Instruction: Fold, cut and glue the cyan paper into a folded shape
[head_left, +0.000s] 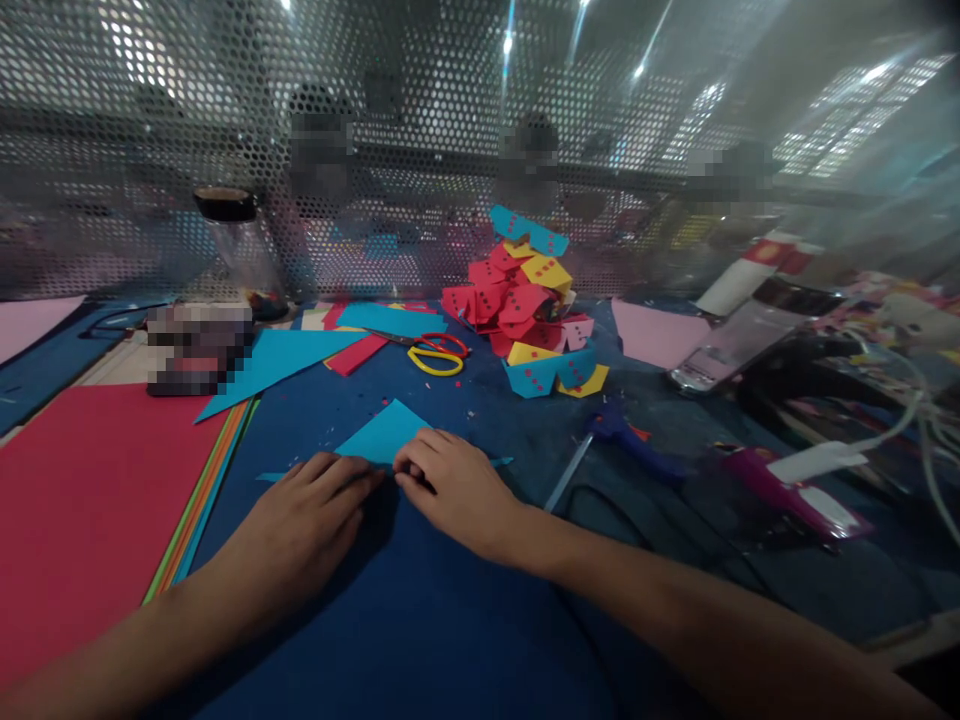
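Note:
A blue paper piece (386, 432) lies on the dark blue table, its peak pointing away from me and thin ends showing beyond both hands. My left hand (319, 500) presses on its near left edge, fingers together. Close beside it, my right hand (450, 485) has curled fingers pinching the near edge of the same paper. The fingertips of both hands almost meet at the middle of that edge. Beyond the paper lie scissors (437, 358) with red and yellow handles.
Stacked coloured sheets (97, 480) lie at left, near a phone (196, 350) and a jar (244, 255). Folded dotted papers (525, 300) are piled at the back. At right are a blue glue gun (637, 445), its cable and a purple device (799, 495).

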